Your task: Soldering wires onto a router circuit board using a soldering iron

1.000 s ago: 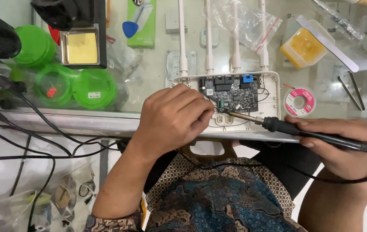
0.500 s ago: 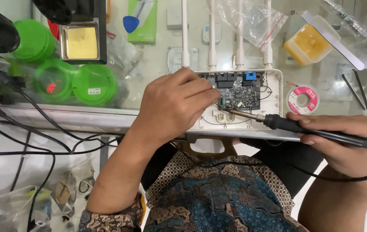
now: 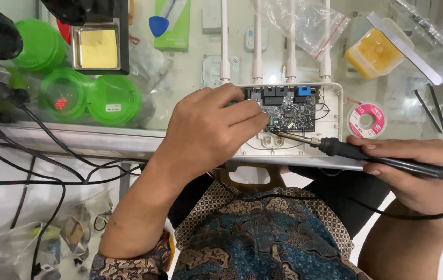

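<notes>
An opened white router [image 3: 331,98] with several white antennas lies on the glass bench, its dark circuit board [image 3: 294,109] exposed. My left hand [image 3: 208,129] rests on the router's left half, fingertips pinched at the board's lower left corner; what they pinch is hidden. My right hand [image 3: 413,168] grips a black soldering iron [image 3: 356,153]. The iron's metal tip touches the board beside my left fingertips.
A pink solder spool [image 3: 366,120] sits right of the router. Green round lids [image 3: 112,98], a yellow sponge tray [image 3: 97,49], a yellow flux tub [image 3: 374,52], tweezers [image 3: 431,109] and a plastic bag [image 3: 304,21] lie around. Black cables [image 3: 50,155] hang off the bench's left edge.
My left hand slid slightly right onto the board's corner. The soldering iron tip stays at about the same spot on the board.
</notes>
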